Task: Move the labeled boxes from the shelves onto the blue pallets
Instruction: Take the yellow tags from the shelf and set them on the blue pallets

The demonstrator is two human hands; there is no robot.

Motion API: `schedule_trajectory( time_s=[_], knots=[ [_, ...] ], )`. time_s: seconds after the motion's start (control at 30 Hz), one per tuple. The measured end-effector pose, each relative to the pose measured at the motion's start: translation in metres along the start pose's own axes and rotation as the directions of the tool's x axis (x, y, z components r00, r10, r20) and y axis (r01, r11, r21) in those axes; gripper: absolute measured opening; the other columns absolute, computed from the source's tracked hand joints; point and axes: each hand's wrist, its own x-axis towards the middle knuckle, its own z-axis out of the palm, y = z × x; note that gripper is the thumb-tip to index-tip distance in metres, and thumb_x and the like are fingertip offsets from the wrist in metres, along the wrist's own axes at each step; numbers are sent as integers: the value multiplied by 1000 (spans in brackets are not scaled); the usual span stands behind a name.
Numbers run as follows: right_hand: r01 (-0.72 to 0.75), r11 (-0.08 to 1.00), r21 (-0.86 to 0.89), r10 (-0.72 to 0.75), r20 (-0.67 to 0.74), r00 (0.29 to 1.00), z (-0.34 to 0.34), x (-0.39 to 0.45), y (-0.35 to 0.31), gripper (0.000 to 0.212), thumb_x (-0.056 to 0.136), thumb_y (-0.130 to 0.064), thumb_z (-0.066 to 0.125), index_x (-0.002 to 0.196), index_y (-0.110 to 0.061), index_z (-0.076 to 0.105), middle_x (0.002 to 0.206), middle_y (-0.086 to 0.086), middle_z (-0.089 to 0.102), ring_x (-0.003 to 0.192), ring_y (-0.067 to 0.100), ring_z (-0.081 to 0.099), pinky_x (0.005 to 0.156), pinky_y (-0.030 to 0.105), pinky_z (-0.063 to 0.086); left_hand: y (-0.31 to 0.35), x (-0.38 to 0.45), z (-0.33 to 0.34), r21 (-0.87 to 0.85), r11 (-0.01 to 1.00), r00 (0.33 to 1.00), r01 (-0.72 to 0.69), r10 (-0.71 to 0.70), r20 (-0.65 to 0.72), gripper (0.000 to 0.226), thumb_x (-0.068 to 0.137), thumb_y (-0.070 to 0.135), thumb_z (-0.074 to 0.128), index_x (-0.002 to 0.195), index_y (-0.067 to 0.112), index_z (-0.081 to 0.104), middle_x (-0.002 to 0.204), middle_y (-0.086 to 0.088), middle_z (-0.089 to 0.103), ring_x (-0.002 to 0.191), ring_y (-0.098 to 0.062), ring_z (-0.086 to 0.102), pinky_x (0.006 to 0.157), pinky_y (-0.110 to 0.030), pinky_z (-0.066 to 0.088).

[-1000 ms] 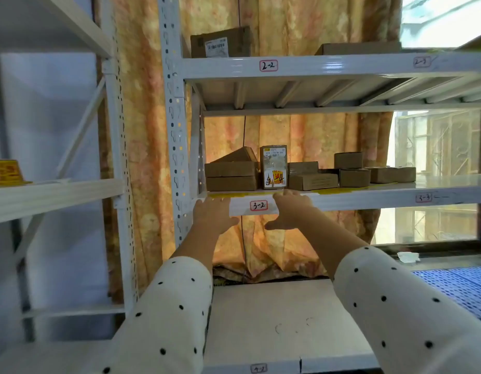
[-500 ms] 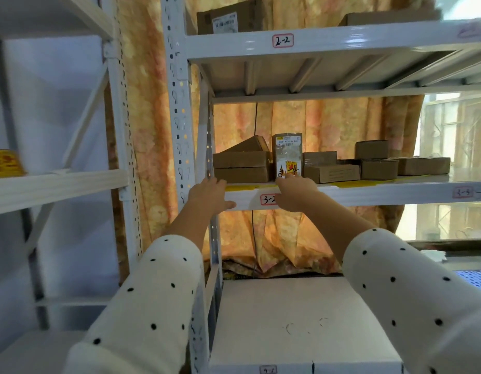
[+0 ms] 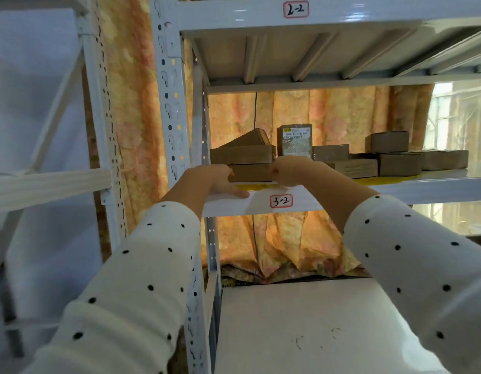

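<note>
On the shelf marked 3-2 [image 3: 341,195] two flat brown boxes are stacked, an upper one [image 3: 242,155] on a lower one [image 3: 251,172], with a third box [image 3: 250,137] tilted on top. An upright box with a printed label [image 3: 294,139] stands just right of them. My left hand [image 3: 217,179] rests on the shelf lip, thumb stretched out, fingertips touching the lower box's left end. My right hand [image 3: 290,168] has its fingers curled against the stack's right end, in front of the labeled box. No blue pallet is in view.
More brown boxes [image 3: 399,164] sit further right on the same shelf. Shelf 2-2 [image 3: 296,9] hangs close overhead. A perforated steel post [image 3: 169,103] stands beside my left arm. A white lower shelf [image 3: 314,319] lies beneath my arms, a wooden shelf [image 3: 45,184] at the left.
I have moved closer to the rack. Both hands have risen from the shelf's front edge onto the shelf, reaching the two ends of the stacked brown boxes.
</note>
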Motion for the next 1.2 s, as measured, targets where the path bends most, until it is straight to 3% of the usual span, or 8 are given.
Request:
schedule_trajectory(
  time_s=[0.13, 0.27, 0.47, 0.6, 0.83, 1.0, 1.2],
  knots=[
    [19, 998, 67, -23, 52, 998, 4, 6, 4, 22, 99, -17, 40, 106, -5, 58, 96, 8, 54, 85, 22, 50, 68, 28, 38, -5, 8, -5, -23, 999, 995, 27, -25, 96, 110, 60, 82, 59, 145, 17, 35, 146, -1, 42, 129, -22, 45, 108, -43, 37],
    [80, 992, 102, -87, 68, 994, 9, 9, 9, 34, 101, -27, 40, 114, -5, 63, 107, 11, 62, 90, 23, 54, 78, 30, 42, -7, 11, -7, 12, 1000, 986, 29, -31, 164, 131, 38, 96, 49, 144, 20, 38, 144, 0, 44, 127, -23, 46, 107, -43, 37],
    [160, 979, 126, -165, 27, 986, 9, 13, 11, 30, 98, -25, 48, 115, -10, 68, 112, 7, 67, 103, 24, 61, 89, 30, 48, -4, 12, -10, 64, 998, 980, 15, -27, 197, 85, 73, 79, 49, 128, 14, 54, 114, 0, 56, 108, -22, 55, 101, -39, 42],
    [190, 968, 163, -186, -40, 982, 10, 14, 11, 23, 95, -18, 53, 109, -12, 70, 110, 5, 68, 97, 20, 60, 83, 27, 47, -8, 12, -6, -11, 1000, 988, -9, 11, 152, 74, 74, 73, 56, 117, 13, 60, 110, -2, 63, 97, -19, 59, 93, -36, 45],
    [223, 974, 49, -215, -137, 967, 12, 12, 11, 22, 94, -11, 48, 105, -3, 64, 106, 12, 66, 96, 26, 60, 78, 33, 47, -8, 12, -4, -76, 997, 999, -27, 29, 27, 65, 64, 66, 73, 106, 17, 61, 107, -3, 63, 92, -18, 59, 79, -31, 48],
    [238, 969, -72, -249, -287, 925, 1, 8, 18, 21, 95, -11, 44, 110, -8, 58, 111, 8, 58, 100, 26, 56, 79, 33, 43, -1, 2, -11, 120, 992, 977, -43, 66, -201, 99, 56, 66, 78, 138, 22, 42, 128, -8, 38, 119, -25, 39, 100, -40, 40],
    [198, 972, -126, -231, -372, 899, -8, -13, 41, 26, 97, -15, 44, 113, -10, 63, 116, 6, 58, 105, 24, 55, 80, 34, 48, 15, -3, -17, 135, 980, 941, -149, 182, -284, 101, 56, 58, 83, 138, 21, 37, 125, -5, 38, 117, -22, 38, 97, -37, 40]
  ],
)
